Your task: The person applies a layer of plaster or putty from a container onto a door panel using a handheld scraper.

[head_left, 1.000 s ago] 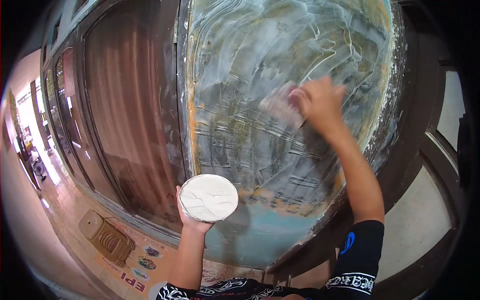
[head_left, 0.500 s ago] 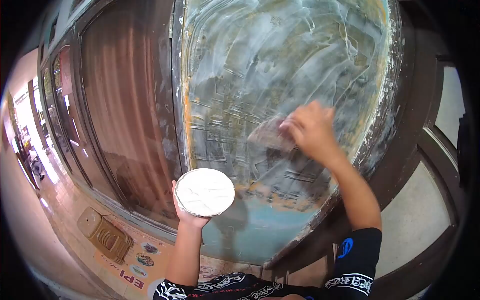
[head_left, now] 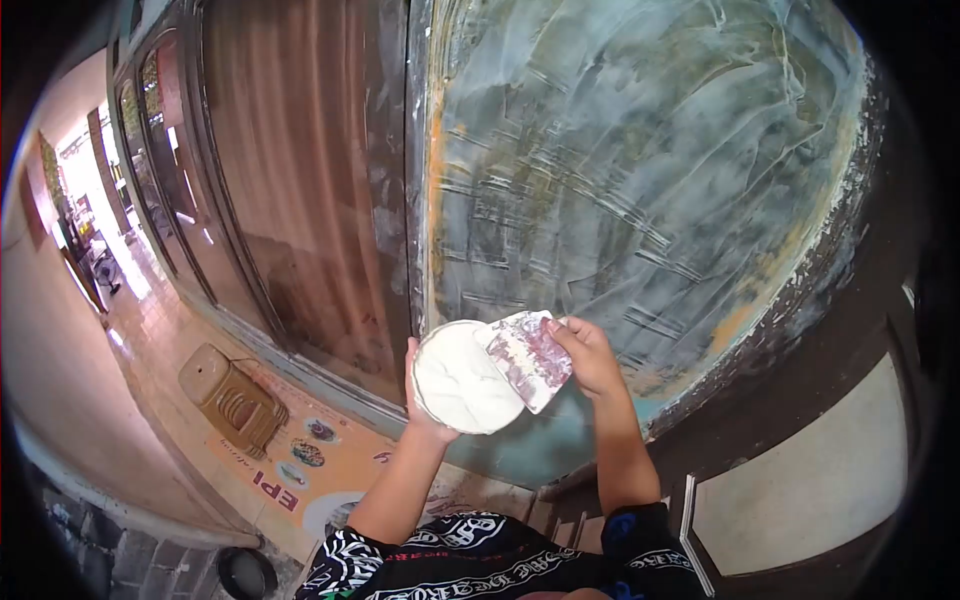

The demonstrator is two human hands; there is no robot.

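My left hand (head_left: pixel 432 425) holds up a round dish of white putty (head_left: pixel 460 385), its fingers around the near and left rim. In my right hand (head_left: pixel 592 358) is a flat putty scraper (head_left: pixel 530 362), pinched at its upper right side by thumb and fingers. The scraper is smeared with white and reddish-purple, and its left edge overlaps the right rim of the dish. Behind both hands rises a wall panel (head_left: pixel 620 190) coated in streaky grey-white putty, with orange-brown patches along its edges and bare blue-green paint low down.
Left of the panel stands a dark-framed glass door (head_left: pixel 300 180) with a brownish curtain behind it. A tan plastic stool (head_left: pixel 235 400) lies on the floor by a printed banner (head_left: pixel 335 465). At the lower left is a black round container (head_left: pixel 246 573). Dark-framed pale panels (head_left: pixel 800 450) flank the right.
My right hand has come away from the wall with the scraper, down and left to the dish. The view has shifted, so the dish sits further right.
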